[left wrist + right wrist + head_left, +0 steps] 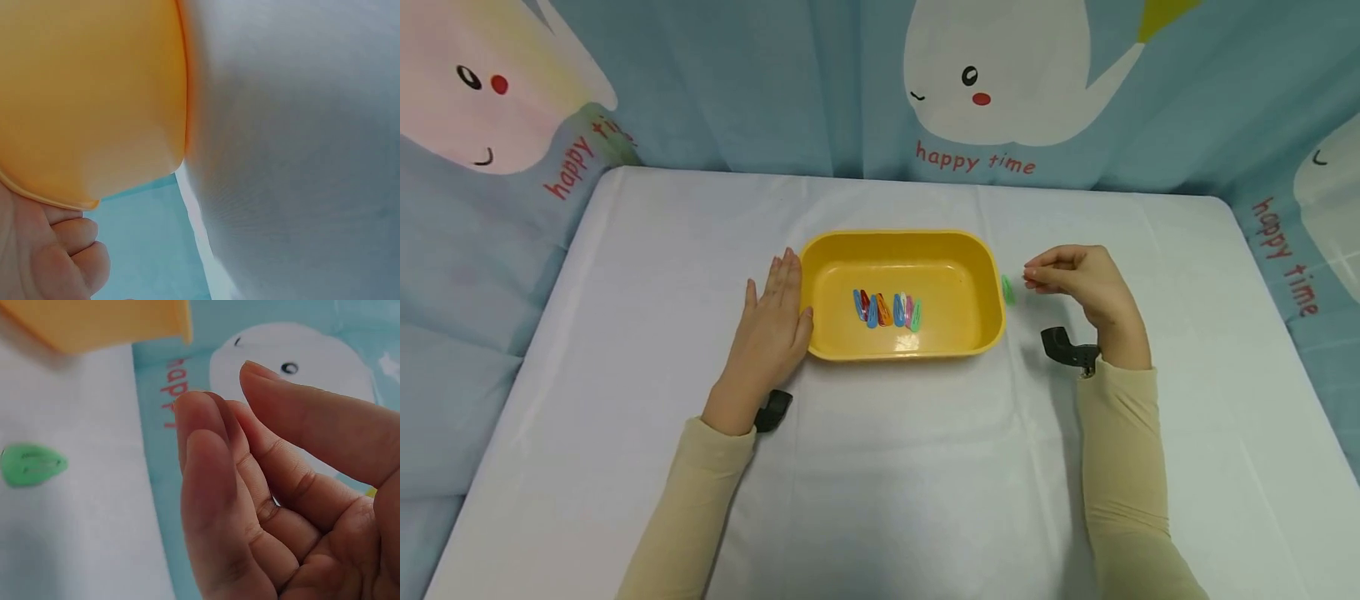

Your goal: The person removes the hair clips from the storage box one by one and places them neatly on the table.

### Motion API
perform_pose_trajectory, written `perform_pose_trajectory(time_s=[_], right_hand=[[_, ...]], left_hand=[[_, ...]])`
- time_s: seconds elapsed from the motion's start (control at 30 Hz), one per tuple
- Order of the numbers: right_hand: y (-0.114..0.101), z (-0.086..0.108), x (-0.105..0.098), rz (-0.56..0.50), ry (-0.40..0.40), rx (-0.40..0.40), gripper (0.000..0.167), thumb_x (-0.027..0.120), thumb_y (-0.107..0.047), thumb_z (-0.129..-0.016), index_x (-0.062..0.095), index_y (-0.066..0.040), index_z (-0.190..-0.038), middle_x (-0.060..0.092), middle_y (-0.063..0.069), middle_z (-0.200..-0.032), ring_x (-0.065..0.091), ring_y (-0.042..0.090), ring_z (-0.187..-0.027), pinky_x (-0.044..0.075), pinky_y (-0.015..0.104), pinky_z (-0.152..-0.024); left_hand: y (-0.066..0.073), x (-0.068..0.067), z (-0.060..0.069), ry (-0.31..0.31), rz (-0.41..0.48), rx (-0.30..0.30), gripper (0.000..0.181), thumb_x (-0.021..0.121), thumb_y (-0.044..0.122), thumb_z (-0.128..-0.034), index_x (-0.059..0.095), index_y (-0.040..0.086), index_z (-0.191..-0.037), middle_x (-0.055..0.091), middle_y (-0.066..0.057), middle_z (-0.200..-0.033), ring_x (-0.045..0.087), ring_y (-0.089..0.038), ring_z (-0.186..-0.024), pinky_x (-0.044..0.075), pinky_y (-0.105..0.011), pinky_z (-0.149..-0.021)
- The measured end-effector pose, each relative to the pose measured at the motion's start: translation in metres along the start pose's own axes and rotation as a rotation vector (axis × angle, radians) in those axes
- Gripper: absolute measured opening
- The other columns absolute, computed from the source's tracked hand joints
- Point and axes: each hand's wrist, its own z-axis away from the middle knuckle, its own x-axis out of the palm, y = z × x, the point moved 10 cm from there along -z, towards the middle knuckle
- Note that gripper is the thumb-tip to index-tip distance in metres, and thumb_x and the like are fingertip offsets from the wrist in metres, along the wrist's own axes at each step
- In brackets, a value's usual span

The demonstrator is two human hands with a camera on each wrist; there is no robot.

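Note:
A yellow tray (pixel 902 351) holds a row of several small coloured hair clips (pixel 883 310). Against its left rim lies the left hand (pixel 767 327), fingers straight; the left wrist view shows the tray wall (pixel 94 94) with fingers (pixel 75 250) at the rim. One green clip (pixel 1008 289) is on the cloth just outside the tray's right side. The right hand (pixel 1086 283) hovers to the right of that clip. In the right wrist view this hand (pixel 287 506) has loosely bent fingers, a gap between thumb and fingertips, and nothing held; the green clip (pixel 32 464) is apart from it.
A white cloth (pixel 910 467) covers the table. Behind it hangs a blue curtain (pixel 775 83) with whale prints and red lettering. A black wrist mount (pixel 1067 348) shows by the right wrist, another (pixel 773 411) by the left.

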Motion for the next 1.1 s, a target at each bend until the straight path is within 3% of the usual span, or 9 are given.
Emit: perform_pose_trajectory(time_s=[0.3, 0.5, 0.73, 1.1], right_hand=[[-0.027, 0.01, 0.012, 0.019, -0.037, -0.064, 0.016, 0.067, -0.008, -0.086, 0.068, 0.006, -0.094, 0.07, 0.0, -0.079, 0.068, 0.019, -0.076, 0.054, 0.026, -0.071], [-0.042, 0.011, 0.026, 0.09, -0.073, -0.084, 0.019, 0.067, -0.009, -0.087, 0.067, 0.007, -0.097, 0.069, 0.001, -0.081, 0.066, 0.026, -0.08, 0.054, 0.031, -0.073], [-0.058, 0.009, 0.05, 0.125, -0.151, -0.112, 0.018, 0.068, -0.008, -0.086, 0.067, 0.008, -0.095, 0.07, 0.007, -0.081, 0.064, 0.026, -0.073, 0.054, 0.029, -0.069], [-0.066, -0.005, 0.088, 0.211, -0.264, -0.125, 0.016, 0.067, -0.006, -0.086, 0.067, 0.007, -0.095, 0.068, 0.011, -0.085, 0.064, 0.031, -0.082, 0.053, 0.027, -0.071]], left_hand=[[0.0, 0.0, 0.0, -0.012, -0.024, -0.014, 0.06, 0.032, 0.023, -0.1001, 0.01, -0.006, -0.148, 0.005, -0.015, -0.156, 0.004, -0.027, -0.144, 0.004, -0.057, -0.111], [0.0, 0.0, 0.0, -0.014, -0.018, -0.012, 0.061, 0.032, 0.024, -0.1003, 0.009, -0.005, -0.149, 0.005, -0.015, -0.156, 0.003, -0.026, -0.144, 0.003, -0.057, -0.111], [-0.001, 0.001, 0.0, -0.019, -0.018, -0.013, 0.061, 0.032, 0.023, -0.1004, 0.008, -0.005, -0.149, 0.004, -0.014, -0.156, 0.004, -0.027, -0.144, 0.004, -0.057, -0.111], [-0.001, 0.001, 0.0, -0.013, -0.025, -0.016, 0.061, 0.032, 0.024, -0.1001, 0.009, -0.004, -0.149, 0.005, -0.014, -0.156, 0.006, -0.028, -0.143, 0.005, -0.057, -0.111]])
